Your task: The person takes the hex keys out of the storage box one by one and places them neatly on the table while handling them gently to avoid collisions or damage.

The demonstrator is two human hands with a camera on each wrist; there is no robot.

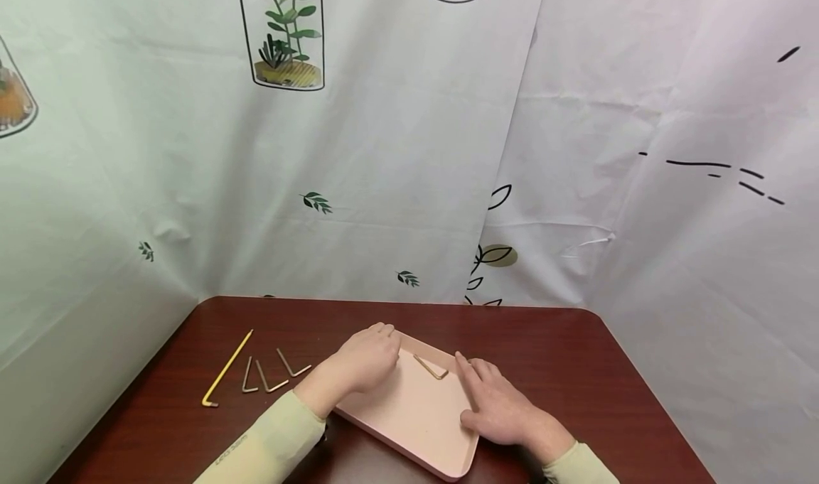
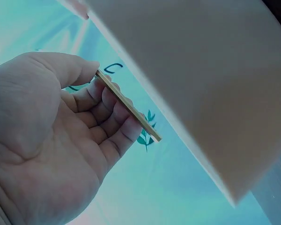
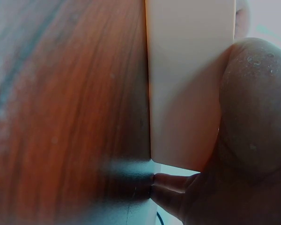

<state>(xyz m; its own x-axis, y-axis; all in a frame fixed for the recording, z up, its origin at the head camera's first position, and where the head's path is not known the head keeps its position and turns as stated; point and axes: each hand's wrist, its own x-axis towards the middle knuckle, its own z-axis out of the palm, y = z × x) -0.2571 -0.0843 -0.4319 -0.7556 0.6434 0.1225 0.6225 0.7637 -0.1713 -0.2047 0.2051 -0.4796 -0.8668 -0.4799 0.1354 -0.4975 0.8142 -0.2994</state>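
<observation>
My left hand (image 1: 367, 359) is over the far left part of a shallow pink tray (image 1: 416, 420). In the left wrist view it pinches a brass-coloured hex key (image 2: 129, 107) between thumb and fingertips; the fingers hide part of it. Another bent hex key (image 1: 431, 367) lies inside the tray near its far wall. My right hand (image 1: 502, 406) rests along the tray's right side, thumb and index finger over the rim. Its other fingers stretch past the corner, and fingertips (image 3: 166, 182) reach the table in the right wrist view.
Left of the tray, three bent hex keys (image 1: 264, 377) lie loose on the dark red wooden table (image 1: 550, 356). Beyond them is a longer yellow L-shaped key (image 1: 227, 370). White printed cloth (image 1: 397, 150) hangs behind the table and along its sides.
</observation>
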